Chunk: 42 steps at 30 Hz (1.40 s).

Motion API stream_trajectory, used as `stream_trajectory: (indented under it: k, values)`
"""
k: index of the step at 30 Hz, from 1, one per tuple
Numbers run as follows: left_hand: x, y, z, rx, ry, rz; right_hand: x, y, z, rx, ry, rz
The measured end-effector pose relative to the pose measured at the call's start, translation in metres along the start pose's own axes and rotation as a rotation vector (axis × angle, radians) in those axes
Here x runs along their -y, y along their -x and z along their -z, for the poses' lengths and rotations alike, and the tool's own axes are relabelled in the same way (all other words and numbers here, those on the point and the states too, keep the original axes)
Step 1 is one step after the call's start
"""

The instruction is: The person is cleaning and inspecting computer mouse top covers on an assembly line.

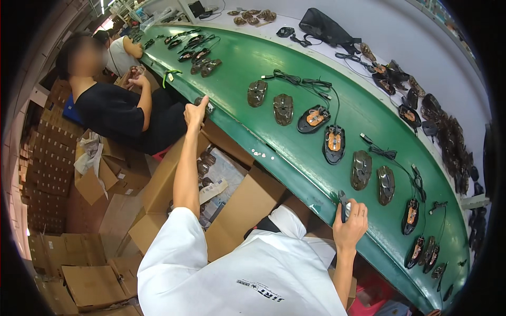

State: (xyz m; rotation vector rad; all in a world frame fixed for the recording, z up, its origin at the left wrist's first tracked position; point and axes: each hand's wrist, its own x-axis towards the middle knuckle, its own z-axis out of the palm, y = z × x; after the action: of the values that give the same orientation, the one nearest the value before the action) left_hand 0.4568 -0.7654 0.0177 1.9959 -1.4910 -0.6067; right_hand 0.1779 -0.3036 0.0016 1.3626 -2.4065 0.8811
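Note:
My left hand (195, 114) reaches out to the belt's near edge, its fingers closed around a dark translucent mouse shell (209, 107). Lower right, my right hand (350, 226) rests at the same edge, wrapped round a small pair of pliers (343, 203) with its head pointing away from me. Between the hands and beyond them, two brown mouse shells (283, 109) lie beside two opened black mice (334, 143) with orange inner parts and coiled cables. Nearer my right hand lie two more loose shells (361, 170), apart from it.
The green conveyor belt (237, 84) curves across the view with more mice along it. A shelf behind holds a black bag (327, 29) and piled mouse parts. An open cardboard box (247, 205) stands below the edge. A co-worker (113, 105) sits at left, near stacked cartons (50, 158).

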Motion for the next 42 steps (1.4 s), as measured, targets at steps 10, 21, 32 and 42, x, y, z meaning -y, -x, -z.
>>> stream_trajectory:
  k: [10,21,32,42]
  values:
    - [-0.013,-0.058,0.008,0.033,-0.26,0.073,-0.002,0.001,-0.002,0.003,0.03,-0.041]
    - [0.213,0.001,-0.007,0.264,0.117,0.187,0.004,0.0,-0.008,-0.003,0.07,-0.043]
    - [0.425,0.146,-0.043,0.28,-0.03,0.284,0.002,0.003,-0.012,0.077,0.098,-0.116]
    - [0.471,0.075,-0.06,-0.006,0.243,0.204,0.006,0.002,-0.016,0.068,0.157,-0.147]
